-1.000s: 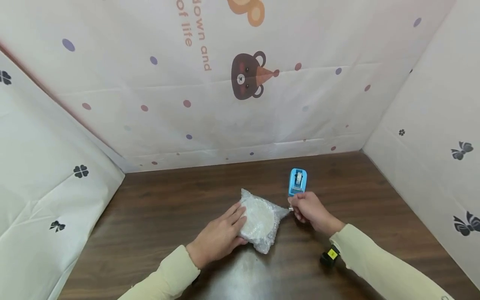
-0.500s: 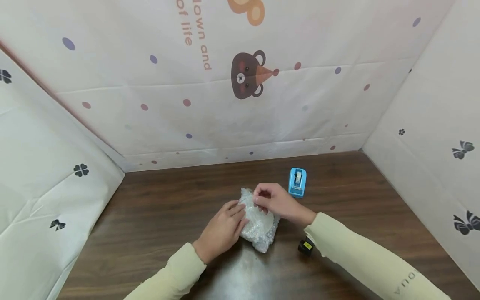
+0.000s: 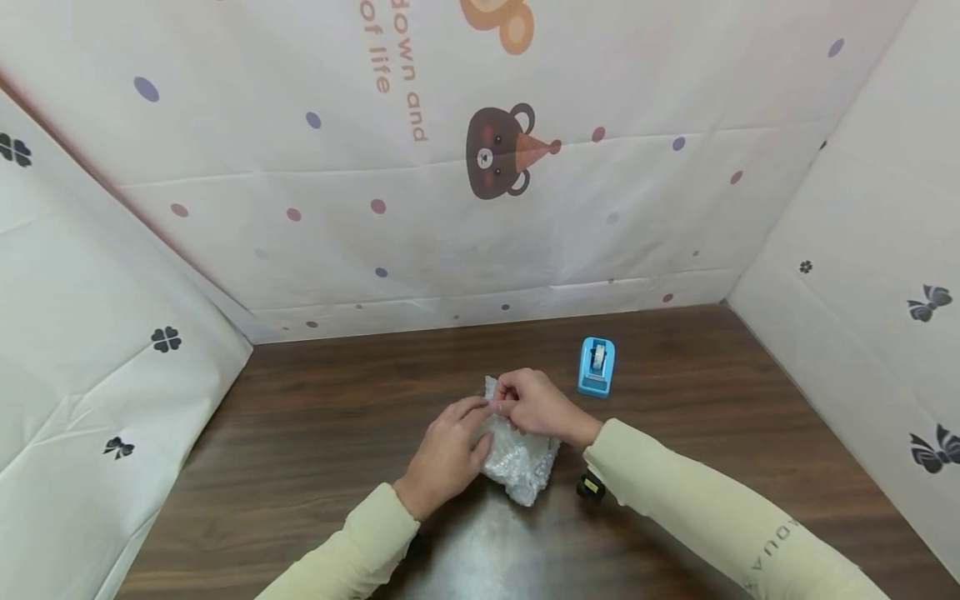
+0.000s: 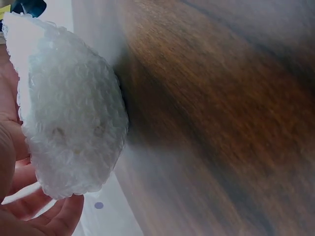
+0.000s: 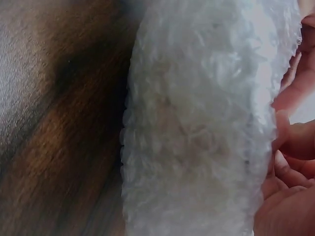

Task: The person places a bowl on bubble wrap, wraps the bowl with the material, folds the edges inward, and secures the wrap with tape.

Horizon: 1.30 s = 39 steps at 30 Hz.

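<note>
In the head view a bubble-wrapped package (image 3: 517,471) lies on the table under both hands. My left hand (image 3: 447,450) holds its left side, thumb on top, fingertips near the upper corner. Over that top my right hand (image 3: 536,404) pinches a strip of tape too small to make out, its fingertips meeting the left ones. From the left wrist view, fingers (image 4: 61,216) lie along the edge of the wrap (image 4: 74,108). The right wrist view shows the wrap (image 5: 197,123) up close, with curled fingers (image 5: 295,162) above it.
A blue tape dispenser (image 3: 596,367) stands on the dark wooden table (image 3: 337,400), behind and right of the package. White printed sheets (image 3: 375,233) wall the table at the back and both sides. A black wrist camera (image 3: 591,486) sits under the right wrist.
My right hand has left the tape dispenser and moved left onto the package top. The left hand has shifted slightly, its fingertips now meeting the right ones. The package has stayed put.
</note>
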Available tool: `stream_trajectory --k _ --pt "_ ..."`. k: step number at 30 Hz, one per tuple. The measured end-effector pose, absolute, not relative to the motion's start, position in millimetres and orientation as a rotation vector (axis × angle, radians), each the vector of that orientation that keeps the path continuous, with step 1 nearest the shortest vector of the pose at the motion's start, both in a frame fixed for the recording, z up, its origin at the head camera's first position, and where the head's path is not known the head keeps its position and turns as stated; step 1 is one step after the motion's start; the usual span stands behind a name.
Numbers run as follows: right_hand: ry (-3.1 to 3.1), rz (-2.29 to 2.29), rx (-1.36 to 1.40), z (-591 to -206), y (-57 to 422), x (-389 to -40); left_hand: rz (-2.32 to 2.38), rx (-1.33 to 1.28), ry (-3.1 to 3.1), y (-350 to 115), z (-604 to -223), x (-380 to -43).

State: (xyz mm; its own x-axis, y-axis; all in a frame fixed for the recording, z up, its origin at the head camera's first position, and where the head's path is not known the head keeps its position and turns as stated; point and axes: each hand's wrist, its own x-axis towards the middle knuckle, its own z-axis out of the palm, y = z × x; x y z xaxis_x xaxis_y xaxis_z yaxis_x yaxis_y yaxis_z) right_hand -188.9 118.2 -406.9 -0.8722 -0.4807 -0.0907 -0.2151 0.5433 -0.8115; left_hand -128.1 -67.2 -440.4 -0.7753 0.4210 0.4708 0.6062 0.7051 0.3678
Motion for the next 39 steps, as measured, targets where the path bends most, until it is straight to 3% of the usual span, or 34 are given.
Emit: stream_trajectory --k 11,30,39 --pt "2.79 -0.932 -0.626 -408.0 106.9 -187.8 -0.878 -0.636 -2.627 -65.6 -436.7 -128.0" --pt "2.956 -0.714 -0.579 -408.4 106.5 -190.1 -0.924 -0.609 -2.626 -64.3 -437.1 -129.0" --pt "2.862 -0.856 -0.903 -396.5 114.1 -200.7 -0.891 -0.588 -2.603 -61.9 -439.6 -127.9"
